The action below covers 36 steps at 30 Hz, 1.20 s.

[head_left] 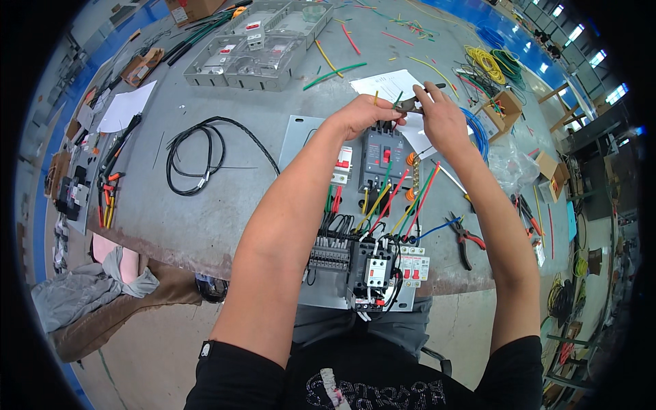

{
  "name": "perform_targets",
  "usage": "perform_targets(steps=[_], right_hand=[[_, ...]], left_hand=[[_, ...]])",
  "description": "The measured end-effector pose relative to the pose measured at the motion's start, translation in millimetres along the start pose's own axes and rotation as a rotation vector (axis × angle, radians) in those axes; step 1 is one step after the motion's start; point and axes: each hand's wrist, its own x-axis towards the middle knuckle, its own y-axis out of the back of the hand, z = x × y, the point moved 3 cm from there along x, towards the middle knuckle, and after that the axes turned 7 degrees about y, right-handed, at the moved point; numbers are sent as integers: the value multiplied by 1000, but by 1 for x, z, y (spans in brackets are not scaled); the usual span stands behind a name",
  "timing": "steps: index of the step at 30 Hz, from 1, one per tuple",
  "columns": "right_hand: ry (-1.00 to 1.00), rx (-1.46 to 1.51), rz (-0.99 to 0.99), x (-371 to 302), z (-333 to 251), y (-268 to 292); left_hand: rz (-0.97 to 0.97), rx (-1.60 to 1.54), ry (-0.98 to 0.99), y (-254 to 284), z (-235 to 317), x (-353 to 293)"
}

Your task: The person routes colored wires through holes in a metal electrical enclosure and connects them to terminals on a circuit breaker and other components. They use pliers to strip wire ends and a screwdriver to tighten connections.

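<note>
My left hand [361,115] is closed in a pinch at the far end of a grey circuit breaker [384,158] with a red toggle. Short green and yellow wire ends [376,98] stick up by its fingertips. My right hand [443,121] grips dark-handled cutting pliers [408,105], their jaws close to the left fingertips and the wires. The breaker is mounted on a metal plate [295,140], along with a contactor [376,272], a grey terminal block [329,257] and small breakers [413,266]. Red, green and yellow wires rise from the plate's middle. My fingers partly hide the pliers' jaws.
Red-handled pliers [467,240] lie right of the plate, a black cable coil [198,157] left of it. Grey plastic boxes [246,65] and paper [389,85] are farther back. Blue wire [480,137], a plastic bag [514,169] and a carton [502,113] sit at right.
</note>
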Motion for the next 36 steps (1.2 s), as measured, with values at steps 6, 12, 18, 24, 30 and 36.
perform_targets(steps=[6,12,18,24,30,36], right_hand=[[-2,44,58,-1,3,-9],[-31,145,69,5,6,-5],[-52,202,76,7,6,-2],[-6,170,91,9,5,2],[0,158,81,7,3,-3],[29,136,51,11,10,0]], left_hand=[[-8,-1,8,-3,2,-1],[-15,-9,-12,-1,2,-2],[13,22,-22,-1,2,-2],[20,21,14,-3,3,-5],[22,10,23,0,1,0],[3,-7,31,-1,1,-1]])
